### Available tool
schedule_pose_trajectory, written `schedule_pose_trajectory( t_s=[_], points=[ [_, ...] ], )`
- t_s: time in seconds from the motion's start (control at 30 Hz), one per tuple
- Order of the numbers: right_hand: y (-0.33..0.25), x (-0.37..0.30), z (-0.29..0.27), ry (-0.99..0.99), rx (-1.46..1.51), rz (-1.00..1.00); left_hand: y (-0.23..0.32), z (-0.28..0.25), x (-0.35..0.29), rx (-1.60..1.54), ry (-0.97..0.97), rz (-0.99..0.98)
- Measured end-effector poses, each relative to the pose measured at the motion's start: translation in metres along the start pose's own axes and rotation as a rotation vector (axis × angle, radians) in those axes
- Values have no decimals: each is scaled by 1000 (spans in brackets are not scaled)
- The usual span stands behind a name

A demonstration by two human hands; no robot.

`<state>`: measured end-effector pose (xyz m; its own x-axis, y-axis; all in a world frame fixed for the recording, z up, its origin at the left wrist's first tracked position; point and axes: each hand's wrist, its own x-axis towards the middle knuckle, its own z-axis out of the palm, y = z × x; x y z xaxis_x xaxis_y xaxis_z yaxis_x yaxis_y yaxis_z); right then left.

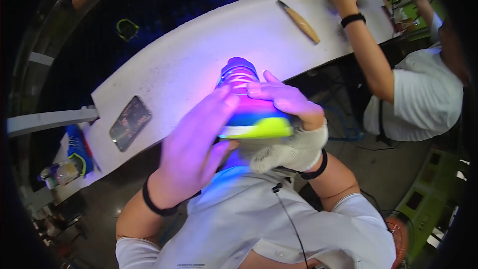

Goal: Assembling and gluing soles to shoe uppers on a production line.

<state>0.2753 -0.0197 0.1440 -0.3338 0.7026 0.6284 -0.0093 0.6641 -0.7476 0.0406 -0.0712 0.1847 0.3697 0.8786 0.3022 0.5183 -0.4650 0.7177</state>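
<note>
A blue sneaker (254, 107) with a white and neon-yellow sole edge points its toe toward me, washed in purple light. It is between my hands, over the near edge of the white table. My left hand (191, 142) presses along its left side with long, slightly blurred fingers, the thumb close to the toe. My right hand (294, 114) grips it from the right, bare fingers lying over the upper near the laces. A white knit glove covers that hand's thumb and palm; the thumb is below the toe. The sneaker's underside is hidden.
A smartphone (130, 123) lies on the table's left part, a wooden-handled tool (298, 22) toward the far right. Another blue shoe (78, 150) and a clear bottle (62, 174) are at the left end. Shoes sit on the dark belt (164, 5) beyond. A co-worker's arm (366, 50) reaches in at right.
</note>
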Motion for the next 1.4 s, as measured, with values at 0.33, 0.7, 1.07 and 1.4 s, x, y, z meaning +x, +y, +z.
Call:
schedule_pose_trajectory(
  t_s=[0.33,0.7,1.07,1.4],
  points=[
    [-43,9,-15,-220,-230,101,-35,89,-24,-209,423,70],
    [-38,20,-6,-237,-175,93,-25,58,1,-523,350,99],
    [49,-70,-70,260,396,582,-33,72,61,116,-63,75],
    [23,-35,-102,-91,-412,497,-36,65,95,89,-233,81]
  ],
)
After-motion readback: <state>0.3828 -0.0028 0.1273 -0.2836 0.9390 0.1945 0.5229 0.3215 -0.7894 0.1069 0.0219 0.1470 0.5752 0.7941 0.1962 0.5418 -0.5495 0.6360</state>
